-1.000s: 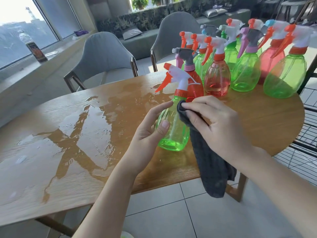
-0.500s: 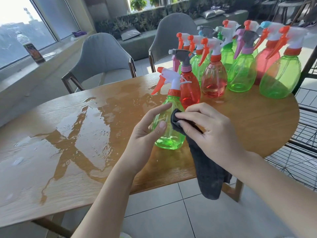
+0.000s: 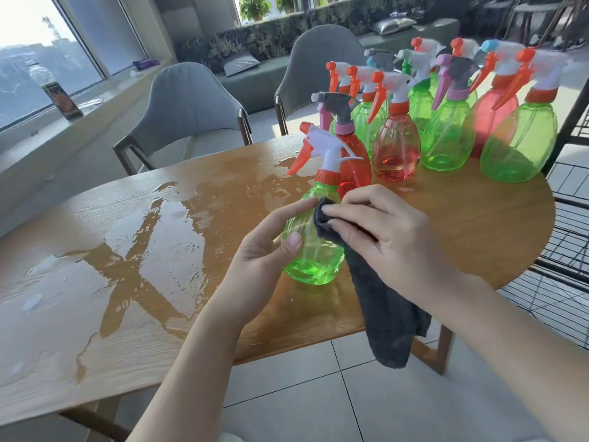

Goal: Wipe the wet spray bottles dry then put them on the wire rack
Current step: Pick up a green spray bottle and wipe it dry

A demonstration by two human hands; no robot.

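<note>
Head view: we're mid-wipe on a green bottle (image 3: 314,247) at the near edge of the tabletop (image 3: 462,231).

Our left hand (image 3: 271,250) has its grip curled round the bottle's side, thumb on the front, steadying it upright. Our right hand (image 3: 379,237) pinches a dark cloth (image 3: 382,301) against the shoulder, the rest hanging off the edge. To do this well, we'd turn the bottle under the cloth, cover the base and trigger too, and keep it off the puddle (image 3: 153,250) on our left. The rack (image 3: 567,250) waits to our right, beyond the other bottles (image 3: 446,122). No label or writing on any bottle is readable from here.
</note>
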